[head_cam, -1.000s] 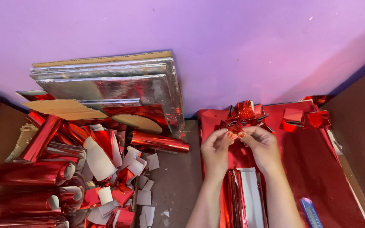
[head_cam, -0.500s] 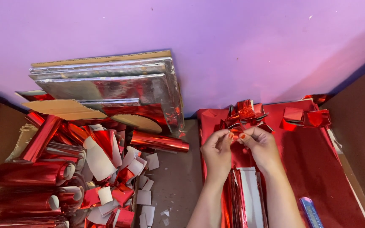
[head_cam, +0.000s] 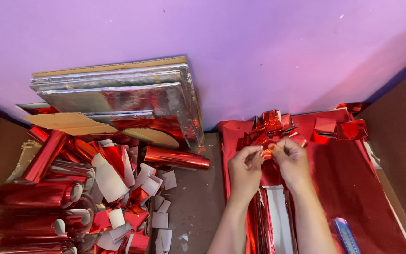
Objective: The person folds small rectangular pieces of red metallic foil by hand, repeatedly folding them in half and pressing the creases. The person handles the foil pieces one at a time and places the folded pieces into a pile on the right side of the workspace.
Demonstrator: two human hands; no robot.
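Partly, your view is cut off: the forearms run out of the bottom edge, and the ruler-like blue strip (head_cam: 345, 234) at 5 o'clock is clipped there too. Your fingertips cover the middle of the red foil bow (head_cam: 272, 128), so you cannot see how its loops are joined.

Your left hand (head_cam: 244, 170) and right hand (head_cam: 291, 162) sit side by side just right of centre, thumbs and forefingers pinched together on the bow's lower loops; both are clenched on the foil, not spread. The bow lies at about 1 o'clock on the red foil sheet (head_cam: 353, 188), close to the purple wall (head_cam: 240, 42). Below your wrists a folded strip of red foil with a white backing (head_cam: 274, 216) runs toward 6 o'clock.

At 2 o'clock lie small folded foil pieces (head_cam: 339, 128). At 9 o'clock, well apart, are silver foil-covered boards (head_cam: 118, 94) leaning on the wall, red foil rolls (head_cam: 34, 195) and white paper scraps (head_cam: 160, 207).
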